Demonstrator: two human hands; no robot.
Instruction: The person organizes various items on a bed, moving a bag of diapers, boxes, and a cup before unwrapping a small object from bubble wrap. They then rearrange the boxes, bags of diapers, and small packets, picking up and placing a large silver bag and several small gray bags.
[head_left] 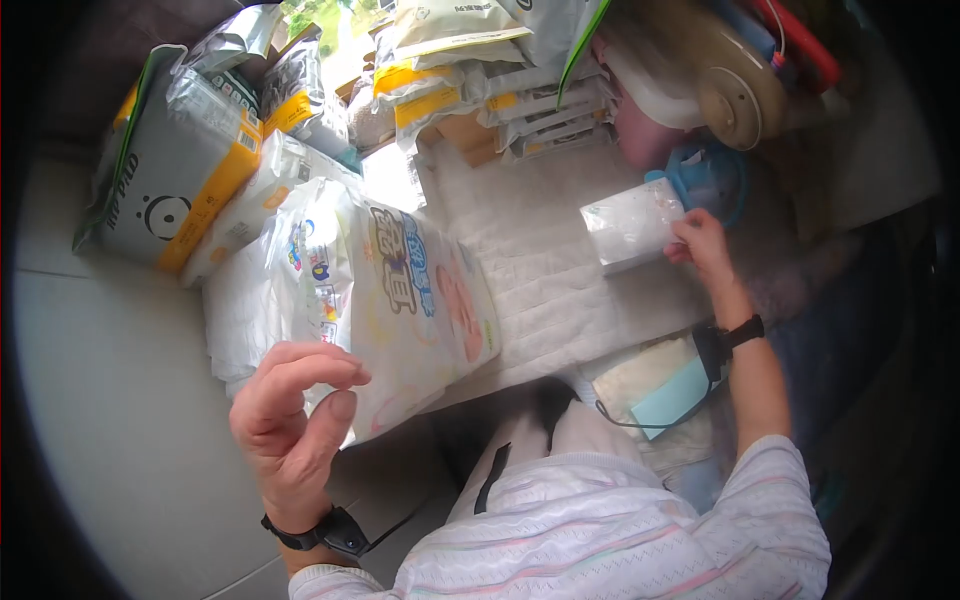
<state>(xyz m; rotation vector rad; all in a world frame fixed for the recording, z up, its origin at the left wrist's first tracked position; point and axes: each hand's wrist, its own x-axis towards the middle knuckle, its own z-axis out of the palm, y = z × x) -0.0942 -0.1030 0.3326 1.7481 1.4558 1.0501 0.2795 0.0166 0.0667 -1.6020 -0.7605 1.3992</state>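
Observation:
My right hand is closed at the right edge of a white plastic-wrapped packet, which lies on a pale quilted pad. Light glares off the packet's wrapping, so its contents cannot be made out. My left hand is raised in front of a large white diaper package with coloured lettering and a picture of a baby. Its fingers are curled, with a gap between thumb and forefinger and nothing held. Each wrist wears a black strap with a small device.
Grey-and-yellow bags stand at the left, and stacked packs line the back. A blue plastic container sits just behind my right hand, near a pink tub. A light-blue sheet lies on cloth near my lap.

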